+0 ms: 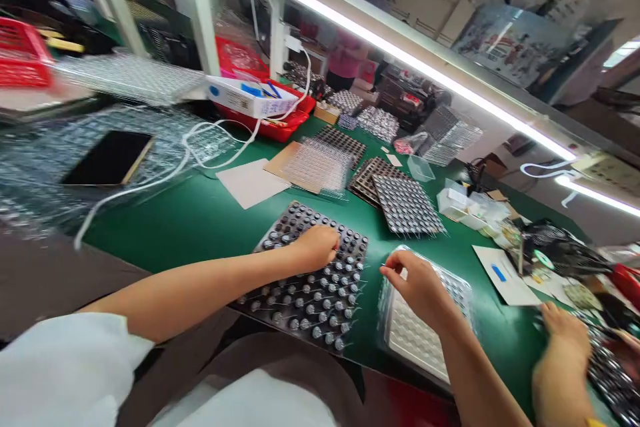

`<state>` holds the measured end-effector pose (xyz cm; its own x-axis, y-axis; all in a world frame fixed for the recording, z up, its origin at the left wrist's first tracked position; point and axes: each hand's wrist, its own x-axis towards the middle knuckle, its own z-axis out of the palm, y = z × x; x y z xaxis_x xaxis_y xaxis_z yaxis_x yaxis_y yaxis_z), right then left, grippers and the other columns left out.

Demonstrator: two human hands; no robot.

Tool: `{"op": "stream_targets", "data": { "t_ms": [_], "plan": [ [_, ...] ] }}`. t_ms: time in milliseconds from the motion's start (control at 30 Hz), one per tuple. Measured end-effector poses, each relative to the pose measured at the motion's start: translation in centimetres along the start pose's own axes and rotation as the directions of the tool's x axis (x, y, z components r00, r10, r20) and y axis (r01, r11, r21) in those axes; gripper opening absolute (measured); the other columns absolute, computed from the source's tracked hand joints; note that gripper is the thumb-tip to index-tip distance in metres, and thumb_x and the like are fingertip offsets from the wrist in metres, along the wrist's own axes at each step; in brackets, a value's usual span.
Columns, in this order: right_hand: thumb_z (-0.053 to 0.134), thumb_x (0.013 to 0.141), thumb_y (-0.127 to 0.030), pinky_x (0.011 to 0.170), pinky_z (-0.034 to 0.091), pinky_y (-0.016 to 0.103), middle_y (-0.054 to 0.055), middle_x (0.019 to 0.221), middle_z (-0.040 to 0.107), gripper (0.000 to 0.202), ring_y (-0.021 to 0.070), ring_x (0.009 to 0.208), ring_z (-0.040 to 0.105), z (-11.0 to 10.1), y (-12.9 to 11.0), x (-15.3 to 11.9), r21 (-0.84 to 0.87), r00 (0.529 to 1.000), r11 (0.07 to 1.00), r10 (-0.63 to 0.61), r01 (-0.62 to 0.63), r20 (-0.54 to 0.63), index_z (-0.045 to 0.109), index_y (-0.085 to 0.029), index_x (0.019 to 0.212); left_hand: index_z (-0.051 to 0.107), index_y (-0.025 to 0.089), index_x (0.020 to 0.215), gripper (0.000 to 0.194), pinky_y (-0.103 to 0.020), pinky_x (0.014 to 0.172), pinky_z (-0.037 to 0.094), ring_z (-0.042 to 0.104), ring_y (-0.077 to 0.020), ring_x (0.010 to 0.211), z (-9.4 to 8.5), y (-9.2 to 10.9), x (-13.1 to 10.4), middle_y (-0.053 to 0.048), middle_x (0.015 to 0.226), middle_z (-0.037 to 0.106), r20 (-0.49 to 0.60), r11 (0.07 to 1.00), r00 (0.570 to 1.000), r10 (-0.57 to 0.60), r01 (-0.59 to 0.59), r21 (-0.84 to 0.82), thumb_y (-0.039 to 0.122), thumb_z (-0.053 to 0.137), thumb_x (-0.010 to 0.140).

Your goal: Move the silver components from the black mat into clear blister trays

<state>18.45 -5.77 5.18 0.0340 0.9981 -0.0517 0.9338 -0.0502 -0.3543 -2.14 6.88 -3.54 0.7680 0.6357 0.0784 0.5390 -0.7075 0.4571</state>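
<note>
A dark tray (345, 240) stands in front of me, filled with rows of small round metal-topped parts (300, 300) that have thin wire leads. My left hand (316, 247) is closed over the middle of this tray, fingertips down among the parts; what it grips is hidden. To the right, my right hand (415, 280) pinches with thumb and forefinger at the upper left edge of a clear plastic blister tray (383, 327). Anything in that pinch is too small to name. Similar round parts sit in the far right pockets of the blister tray, while its nearer portion looks pale.
Another person's hand (565, 330) works at the right over more parts. Behind lie a filled tray (407, 203), a white sheet (250, 183), a red bin (290, 127) and a white cable (185, 157). A phone (110, 157) rests on plastic trays at left.
</note>
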Motion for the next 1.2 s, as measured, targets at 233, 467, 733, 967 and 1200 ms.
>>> {"op": "stream_targets", "data": {
  "t_ms": [233, 467, 733, 967, 1200],
  "plan": [
    [0.048, 0.086, -0.041, 0.072, 0.040, 0.028, 0.001, 0.080, 0.064, 0.022, 0.0162, 0.075, 0.057, -4.6, 9.2, -11.4, 0.072, 0.945, 0.948, 0.314, -0.309, -0.085, 0.058, -0.021, 0.084, 0.063, 0.018, 0.081, 0.014, -0.024, 0.072, 0.040, 0.058, -0.0164, 0.079, -1.9, 3.5, 0.0, -0.001, 0.082, 0.066, -0.020, 0.977, 1.000, 0.005, -0.009, -0.213, 0.028, 0.053, 0.082],
    [0.041, 0.087, -0.031, 0.071, 0.041, 0.030, 0.002, 0.082, 0.061, 0.018, 0.0167, 0.078, 0.055, -2.2, 12.5, -15.3, 0.086, 0.948, 0.946, 0.305, -0.313, 0.091, 0.053, -0.021, 0.079, 0.067, 0.018, 0.083, 0.010, -0.023, 0.070, 0.042, 0.060, -0.0151, 0.079, 2.2, 13.7, 2.8, -0.001, 0.084, 0.068, 0.181, 0.917, 0.966, 0.184, -0.102, -0.385, 0.024, 0.060, 0.079],
    [0.051, 0.081, -0.031, 0.069, 0.038, 0.029, 0.002, 0.081, 0.062, 0.015, 0.0177, 0.080, 0.055, -0.6, 13.6, -14.6, 0.040, 0.920, 0.919, 0.391, -0.392, 0.043, 0.059, -0.020, 0.075, 0.071, 0.019, 0.085, 0.015, -0.026, 0.068, 0.044, 0.061, -0.0188, 0.080, 7.5, 21.4, 6.0, -0.004, 0.083, 0.070, 0.326, 0.928, 0.893, 0.309, -0.209, -0.308, 0.026, 0.060, 0.077],
    [0.049, 0.083, -0.039, 0.072, 0.043, 0.031, 0.003, 0.085, 0.064, 0.021, 0.0181, 0.078, 0.058, -0.8, 14.7, -16.0, 0.114, 0.898, 0.906, 0.420, -0.407, -0.128, 0.060, -0.022, 0.086, 0.072, 0.019, 0.082, 0.020, -0.039, 0.078, 0.044, 0.056, -0.0309, 0.097, 7.9, 24.4, 6.8, -0.013, 0.090, 0.067, 0.403, 0.963, 0.876, 0.266, -0.262, -0.066, 0.030, 0.057, 0.077],
    [0.052, 0.078, -0.050, 0.067, 0.048, 0.032, 0.004, 0.081, 0.068, 0.031, 0.0209, 0.072, 0.062, -1.5, 14.1, -14.7, 0.086, 0.891, 0.937, 0.349, -0.339, -0.291, 0.063, -0.023, 0.086, 0.062, 0.015, 0.101, 0.035, -0.039, 0.081, 0.045, 0.055, -0.0302, 0.099, 7.3, 23.8, 5.5, -0.014, 0.101, 0.063, 0.345, 0.957, 0.892, 0.290, -0.270, -0.106, 0.036, 0.064, 0.073]
  ]
}}
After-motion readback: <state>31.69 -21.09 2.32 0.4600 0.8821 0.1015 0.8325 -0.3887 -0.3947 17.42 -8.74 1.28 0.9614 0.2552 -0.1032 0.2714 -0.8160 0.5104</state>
